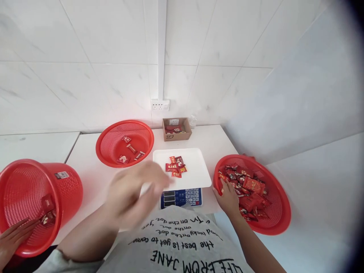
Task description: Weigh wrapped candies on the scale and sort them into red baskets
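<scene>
My left hand (136,193) is smeared by motion above the near left side of the white tray (199,176), its fingers too blurred to read. Several red-wrapped candies (175,167) lie in a small pile on that tray, which sits on a scale with a blue keypad (182,198). At the right, my right hand (229,198) is closed over the near-left rim of a red plastic basket (280,212), thumb outside and fingers inside. The basket holds a heap of red candy packets (253,185), and the fingertips are close to them.
A round red basket (106,146) with several candies stands back left. A cardboard box (176,135) of packets is by the wall. At the far left, another person's hand (17,237) reaches into a tipped red basket (69,189) holding a few packets.
</scene>
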`<state>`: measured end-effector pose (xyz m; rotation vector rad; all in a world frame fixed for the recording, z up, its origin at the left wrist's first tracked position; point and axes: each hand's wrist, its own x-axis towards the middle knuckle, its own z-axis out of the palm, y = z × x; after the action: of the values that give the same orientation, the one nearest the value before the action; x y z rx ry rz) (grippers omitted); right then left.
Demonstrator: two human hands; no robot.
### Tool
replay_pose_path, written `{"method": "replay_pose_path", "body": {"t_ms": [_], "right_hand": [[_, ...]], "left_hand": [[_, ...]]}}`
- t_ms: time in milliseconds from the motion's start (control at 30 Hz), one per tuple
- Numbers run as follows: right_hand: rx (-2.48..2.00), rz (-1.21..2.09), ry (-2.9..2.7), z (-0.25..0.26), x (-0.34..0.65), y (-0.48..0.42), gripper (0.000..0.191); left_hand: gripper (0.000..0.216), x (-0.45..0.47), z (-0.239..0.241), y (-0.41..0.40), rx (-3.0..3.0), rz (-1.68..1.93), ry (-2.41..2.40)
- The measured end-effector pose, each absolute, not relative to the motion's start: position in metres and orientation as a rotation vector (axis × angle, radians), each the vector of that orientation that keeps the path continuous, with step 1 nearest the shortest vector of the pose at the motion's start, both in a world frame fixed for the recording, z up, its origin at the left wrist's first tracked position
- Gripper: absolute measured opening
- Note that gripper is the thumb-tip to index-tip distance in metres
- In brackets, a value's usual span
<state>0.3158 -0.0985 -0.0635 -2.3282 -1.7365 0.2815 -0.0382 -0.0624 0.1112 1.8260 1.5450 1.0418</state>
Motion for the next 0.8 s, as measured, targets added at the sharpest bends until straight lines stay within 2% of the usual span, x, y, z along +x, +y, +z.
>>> {"method": "replay_pose_path", "body": {"t_ms": [100, 200, 333, 567, 800], "right_hand": [[-2.16, 0.127, -1.779, -0.05, 0.302, -0.093, 0.053], [-1.964, 0.194, -1.899, -0.036, 0.275, -0.083, 0.045], [-1.731, 0.28, -2.007, -0.028, 0.234, -0.073, 0.037], [-1.55, 0.469, -2.092, -0.03, 0.203, -0.08, 0.032], [-1.655, 0.992, -1.754, -0.012, 0.195, -0.083, 0.037]], "left_hand": [[0.024, -0.019, 0.079, -0.042, 1.895, 0.833, 1.489], [0.023, 0.003, 0.033, -0.031, 1.984, 0.475, 1.531], [0.027, 0.025, -0.006, -0.027, 2.156, 0.246, 1.557], [0.017, 0.032, -0.016, -0.029, 2.299, 0.09, 1.539], [0.017, 0.027, -0.006, -0.061, 2.061, 0.26, 1.435]]}}
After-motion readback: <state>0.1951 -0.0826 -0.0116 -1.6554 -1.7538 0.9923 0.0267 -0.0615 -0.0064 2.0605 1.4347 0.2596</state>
